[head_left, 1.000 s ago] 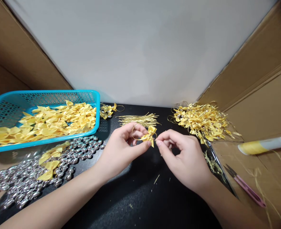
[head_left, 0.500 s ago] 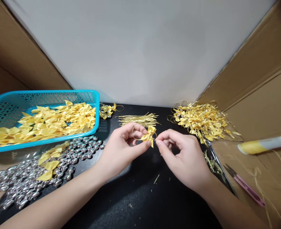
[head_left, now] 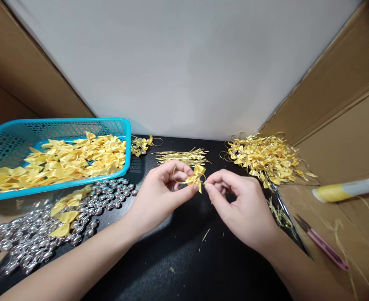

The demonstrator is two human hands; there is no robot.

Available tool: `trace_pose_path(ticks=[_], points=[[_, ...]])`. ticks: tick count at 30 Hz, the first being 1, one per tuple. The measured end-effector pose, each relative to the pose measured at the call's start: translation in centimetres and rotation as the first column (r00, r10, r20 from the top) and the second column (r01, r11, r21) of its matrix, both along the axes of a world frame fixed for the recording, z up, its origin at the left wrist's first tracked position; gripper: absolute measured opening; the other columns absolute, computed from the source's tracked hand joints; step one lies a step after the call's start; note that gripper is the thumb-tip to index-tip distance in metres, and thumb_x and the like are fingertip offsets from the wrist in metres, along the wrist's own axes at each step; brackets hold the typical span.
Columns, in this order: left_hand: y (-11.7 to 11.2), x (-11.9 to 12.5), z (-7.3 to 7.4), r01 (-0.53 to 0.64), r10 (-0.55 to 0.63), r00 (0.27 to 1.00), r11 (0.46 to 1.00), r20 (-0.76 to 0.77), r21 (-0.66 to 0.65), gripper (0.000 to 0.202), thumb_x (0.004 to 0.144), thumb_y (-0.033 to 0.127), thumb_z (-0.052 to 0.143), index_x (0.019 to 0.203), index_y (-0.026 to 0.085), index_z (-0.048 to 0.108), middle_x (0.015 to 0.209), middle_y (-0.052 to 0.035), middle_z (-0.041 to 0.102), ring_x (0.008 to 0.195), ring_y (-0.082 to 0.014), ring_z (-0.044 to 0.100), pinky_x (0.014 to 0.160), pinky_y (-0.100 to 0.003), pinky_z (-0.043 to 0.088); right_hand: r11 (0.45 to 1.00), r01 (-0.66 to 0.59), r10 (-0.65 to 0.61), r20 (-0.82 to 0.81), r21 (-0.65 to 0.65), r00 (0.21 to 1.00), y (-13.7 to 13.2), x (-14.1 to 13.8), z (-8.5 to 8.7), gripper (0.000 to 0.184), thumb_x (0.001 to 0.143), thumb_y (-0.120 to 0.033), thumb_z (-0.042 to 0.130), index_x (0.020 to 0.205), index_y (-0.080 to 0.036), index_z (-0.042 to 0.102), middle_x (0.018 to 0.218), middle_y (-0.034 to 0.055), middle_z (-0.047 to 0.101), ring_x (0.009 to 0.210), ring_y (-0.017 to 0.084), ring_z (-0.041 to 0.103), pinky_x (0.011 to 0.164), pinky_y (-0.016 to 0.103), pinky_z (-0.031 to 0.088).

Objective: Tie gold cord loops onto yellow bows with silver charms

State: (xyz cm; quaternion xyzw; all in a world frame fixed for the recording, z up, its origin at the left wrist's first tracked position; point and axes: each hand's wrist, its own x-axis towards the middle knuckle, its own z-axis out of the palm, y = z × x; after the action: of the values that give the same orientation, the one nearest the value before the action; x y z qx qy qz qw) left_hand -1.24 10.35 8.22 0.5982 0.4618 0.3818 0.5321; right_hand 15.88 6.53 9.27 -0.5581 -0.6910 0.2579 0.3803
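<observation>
My left hand (head_left: 167, 190) pinches a yellow ribbon bow (head_left: 198, 171) between thumb and fingers, over the black tabletop (head_left: 187, 246). A thin gold cord loop (head_left: 174, 172) stands out from the bow's left side, around the left fingertips. Close by on the right, my right hand (head_left: 239, 205) is closed in a pinch just beside the bow, at the end of the gold cord. Its fingers hide most of what they hold. Behind the hands lies a bundle of cut gold cords (head_left: 184, 157).
At left stands a blue basket (head_left: 128, 146) of yellow bows, with silver beads (head_left: 30, 240) and loose bows (head_left: 64, 223) before it. Finished-looking looped bows (head_left: 265, 156) are heaped at back right. Pink-handled snips (head_left: 325, 246) and a yellow-white tube (head_left: 347, 190) lie on cardboard.
Both hands stay almost in place, still pinching at the bow and cord. The view has shifted very slightly.
</observation>
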Motion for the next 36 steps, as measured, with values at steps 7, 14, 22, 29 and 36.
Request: trace_pose_path(ticks=[7,14,22,29,36], points=[[0.09,-0.04,-0.12,0.011,-0.01,1.0,0.999,0.024,-0.047,0.021,0.073,0.025,0.074,0.085,0.018,0.058,0.071,0.004,0.058,0.06,-0.0072,0.047,0.054,-0.019,0.034,1.0,-0.005,0.005,0.001,0.005,1.0,0.07,0.0,-0.01,0.016,0.085,-0.017,0.054,0.072,-0.017,0.062,0.056,-0.0035,0.053,0.048,0.008,0.044,0.047,0.02,0.036],[0.12,-0.04,-0.23,0.015,-0.014,0.999,0.999,0.033,-0.046,0.022,0.073,0.026,0.075,0.086,0.018,0.059,0.071,0.0038,0.059,0.058,-0.0068,0.046,0.054,-0.019,0.034,1.0,0.007,-0.007,0.0,0.005,1.0,0.12,0.11,0.0,0.015,0.085,-0.016,0.054,0.072,-0.017,0.062,0.055,-0.0039,0.052,0.048,0.007,0.044,0.046,0.02,0.036],[-0.07,0.06,-0.2,0.012,-0.009,0.998,0.998,0.056,-0.062,0.019,0.075,0.028,0.073,0.084,0.018,0.06,0.071,0.0028,0.06,0.062,-0.0089,0.052,0.058,-0.021,0.037,1.0,0.003,-0.003,-0.008,0.002,1.0,0.01,-0.02,0.04,0.015,0.085,-0.016,0.054,0.072,-0.017,0.062,0.055,-0.0039,0.051,0.048,0.007,0.044,0.047,0.019,0.036],[-0.13,0.09,-0.15,0.016,-0.009,0.996,0.997,0.093,-0.077,0.013,0.078,0.026,0.07,0.08,0.018,0.06,0.072,0.0033,0.062,0.066,-0.0087,0.055,0.064,-0.021,0.043,1.0,0.002,-0.002,-0.011,0.001,1.0,0.02,-0.18,-0.06,0.016,0.085,-0.015,0.054,0.072,-0.017,0.062,0.055,-0.0041,0.05,0.048,0.007,0.043,0.046,0.019,0.035],[-0.27,0.17,-0.08,0.01,-0.003,0.996,0.997,0.094,-0.079,0.01,0.079,0.025,0.068,0.081,0.018,0.061,0.07,0.0038,0.063,0.066,-0.0086,0.054,0.065,-0.02,0.043,1.0,0.003,-0.003,-0.014,-0.005,1.0,0.01,-0.25,-0.02,0.016,0.085,-0.015,0.054,0.072,-0.016,0.062,0.054,-0.0044,0.05,0.047,0.007,0.042,0.046,0.019,0.035]])
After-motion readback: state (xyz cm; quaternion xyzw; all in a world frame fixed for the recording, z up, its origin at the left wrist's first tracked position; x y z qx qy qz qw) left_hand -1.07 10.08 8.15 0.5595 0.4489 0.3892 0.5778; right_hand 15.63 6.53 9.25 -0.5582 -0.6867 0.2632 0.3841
